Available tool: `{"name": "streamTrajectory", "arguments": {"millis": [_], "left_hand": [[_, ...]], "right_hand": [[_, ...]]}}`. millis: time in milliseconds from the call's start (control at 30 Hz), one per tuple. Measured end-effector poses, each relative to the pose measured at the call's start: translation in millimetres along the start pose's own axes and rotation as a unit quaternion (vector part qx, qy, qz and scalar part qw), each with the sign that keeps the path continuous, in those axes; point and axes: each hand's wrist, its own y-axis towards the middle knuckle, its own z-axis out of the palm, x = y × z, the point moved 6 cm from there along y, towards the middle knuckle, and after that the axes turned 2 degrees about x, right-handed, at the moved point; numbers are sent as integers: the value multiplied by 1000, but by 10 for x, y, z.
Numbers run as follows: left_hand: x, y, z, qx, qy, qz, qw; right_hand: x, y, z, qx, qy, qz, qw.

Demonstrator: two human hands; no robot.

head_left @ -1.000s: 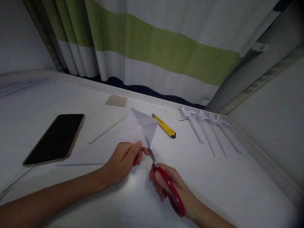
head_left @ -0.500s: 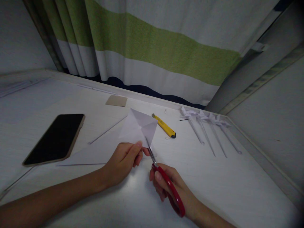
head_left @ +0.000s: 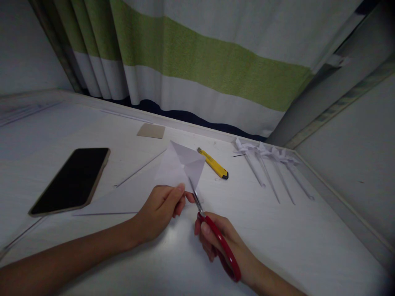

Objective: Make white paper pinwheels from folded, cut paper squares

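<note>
A square of white paper (head_left: 173, 168), creased from corner to corner, is pinched along its near edge by my left hand (head_left: 166, 205). My right hand (head_left: 222, 238) grips a pair of scissors (head_left: 224, 246) by the red handles. Their metal blades look nearly closed and lie at the paper's near right corner, pointing toward its middle. Slits run inward from the corners, though how deep they go is hard to tell. Under and left of the square lies a larger piece of white paper (head_left: 120, 201).
A dark phone (head_left: 72, 179) lies at the left. Behind the paper are a yellow utility knife (head_left: 214, 164) and a small beige card (head_left: 151, 130). Several paper pinwheels on sticks (head_left: 268, 158) rest at the back right. A striped curtain (head_left: 200, 57) hangs behind the table.
Almost nothing differs. Both hands, the paper square and the scissors stay in nearly the same place.
</note>
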Motion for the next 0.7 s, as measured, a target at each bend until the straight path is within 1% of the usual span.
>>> {"name": "streamTrajectory", "arguments": {"millis": [367,700], "left_hand": [[7,-12,10,10,-4,-2,1000],[23,-2,17,4,-19,-2,1000]], "right_hand": [[-5,4,5,3,1,2,1000],[-45,1,25,0,11,13,1000]]}}
